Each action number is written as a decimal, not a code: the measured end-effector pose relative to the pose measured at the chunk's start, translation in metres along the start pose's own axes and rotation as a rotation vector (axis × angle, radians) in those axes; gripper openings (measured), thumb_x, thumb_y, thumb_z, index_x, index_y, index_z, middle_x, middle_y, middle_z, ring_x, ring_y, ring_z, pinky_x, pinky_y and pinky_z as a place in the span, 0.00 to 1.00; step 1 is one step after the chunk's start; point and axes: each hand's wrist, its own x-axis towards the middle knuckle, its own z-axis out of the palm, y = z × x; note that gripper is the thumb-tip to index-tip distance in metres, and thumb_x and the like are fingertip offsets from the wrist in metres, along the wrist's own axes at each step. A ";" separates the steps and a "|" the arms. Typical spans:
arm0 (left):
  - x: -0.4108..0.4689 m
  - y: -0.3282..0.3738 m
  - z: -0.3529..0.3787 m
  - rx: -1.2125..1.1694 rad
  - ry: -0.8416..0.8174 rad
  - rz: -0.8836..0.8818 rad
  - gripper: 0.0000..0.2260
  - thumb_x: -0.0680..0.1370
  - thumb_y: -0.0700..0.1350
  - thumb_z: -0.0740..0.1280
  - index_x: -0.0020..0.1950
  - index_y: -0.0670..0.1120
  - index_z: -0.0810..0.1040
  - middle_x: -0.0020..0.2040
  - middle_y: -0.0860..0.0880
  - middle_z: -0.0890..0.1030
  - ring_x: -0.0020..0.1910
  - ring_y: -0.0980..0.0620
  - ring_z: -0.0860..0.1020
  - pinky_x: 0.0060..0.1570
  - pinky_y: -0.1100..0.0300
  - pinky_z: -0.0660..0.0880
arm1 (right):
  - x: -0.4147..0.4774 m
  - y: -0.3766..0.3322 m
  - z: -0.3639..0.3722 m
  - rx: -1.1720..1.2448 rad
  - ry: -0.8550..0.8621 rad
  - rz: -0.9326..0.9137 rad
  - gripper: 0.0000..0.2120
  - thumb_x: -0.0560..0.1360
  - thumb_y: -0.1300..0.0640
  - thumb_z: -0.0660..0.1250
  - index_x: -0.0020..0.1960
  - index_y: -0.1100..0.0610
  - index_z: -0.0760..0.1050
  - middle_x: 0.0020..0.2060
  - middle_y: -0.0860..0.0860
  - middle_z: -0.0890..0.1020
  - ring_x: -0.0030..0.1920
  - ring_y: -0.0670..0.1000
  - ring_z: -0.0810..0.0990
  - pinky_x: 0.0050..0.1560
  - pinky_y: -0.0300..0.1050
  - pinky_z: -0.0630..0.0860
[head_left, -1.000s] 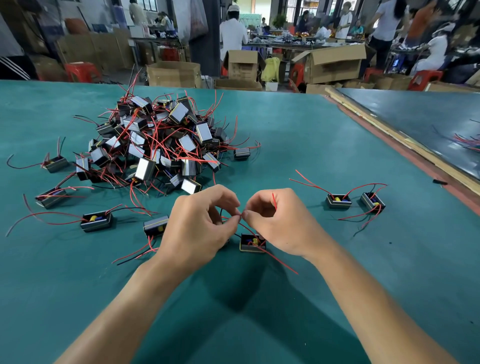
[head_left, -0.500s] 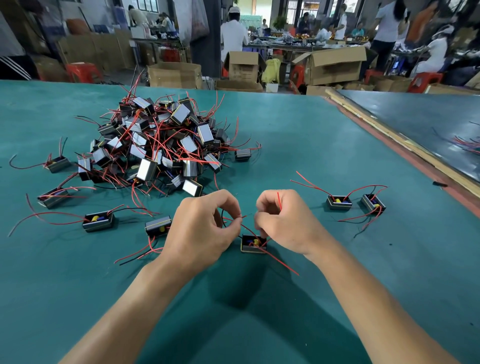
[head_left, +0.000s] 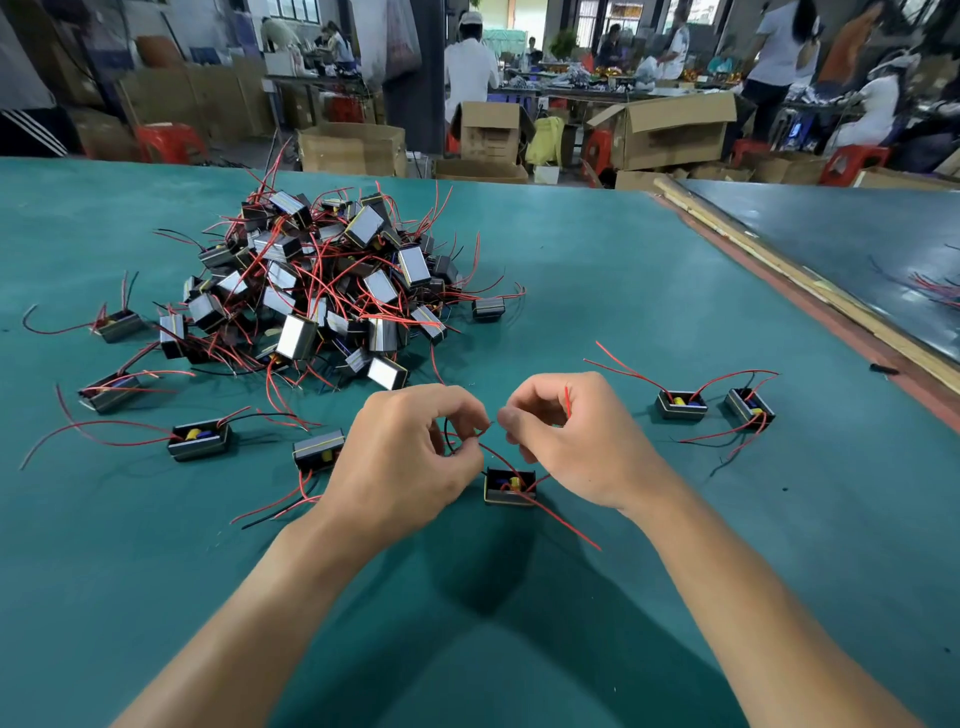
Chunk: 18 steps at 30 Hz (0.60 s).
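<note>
A small black box module (head_left: 509, 487) with yellow and blue parts inside lies on the green table (head_left: 623, 291) between my hands. Thin red wires run up from it. My left hand (head_left: 410, 462) pinches a red wire and a black wire between thumb and fingers. My right hand (head_left: 571, 441) has its fingers curled round another red wire, whose end sticks up past the knuckles. The two hands sit a few centimetres apart above the module.
A big pile of like modules with red wires (head_left: 322, 291) lies behind my left hand. Single modules lie at the left (head_left: 200, 440) (head_left: 318, 451) and two at the right (head_left: 680, 405) (head_left: 750, 408). A wooden strip (head_left: 779, 270) edges the table on the right.
My hands have drawn slightly apart; a second ago their fingertips met on the wires. The module has stayed in place.
</note>
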 end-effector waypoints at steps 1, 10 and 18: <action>0.000 0.000 0.000 -0.002 -0.015 0.001 0.08 0.69 0.41 0.71 0.39 0.54 0.79 0.35 0.58 0.78 0.27 0.53 0.72 0.29 0.66 0.68 | 0.000 0.000 0.002 -0.005 0.014 -0.006 0.12 0.76 0.59 0.70 0.34 0.53 0.77 0.28 0.51 0.80 0.30 0.48 0.75 0.36 0.49 0.75; -0.001 -0.004 0.003 -0.054 -0.044 -0.069 0.03 0.72 0.45 0.69 0.41 0.53 0.77 0.31 0.55 0.77 0.26 0.55 0.71 0.31 0.60 0.71 | 0.000 -0.004 0.002 0.076 0.144 0.014 0.11 0.73 0.49 0.71 0.38 0.56 0.79 0.29 0.48 0.80 0.27 0.42 0.71 0.33 0.35 0.68; 0.001 -0.005 0.004 -0.040 0.063 -0.090 0.09 0.77 0.46 0.69 0.38 0.50 0.74 0.30 0.57 0.75 0.26 0.53 0.69 0.30 0.59 0.69 | 0.003 -0.009 -0.011 0.387 0.137 0.133 0.07 0.74 0.58 0.70 0.38 0.58 0.78 0.31 0.48 0.80 0.25 0.47 0.75 0.23 0.37 0.69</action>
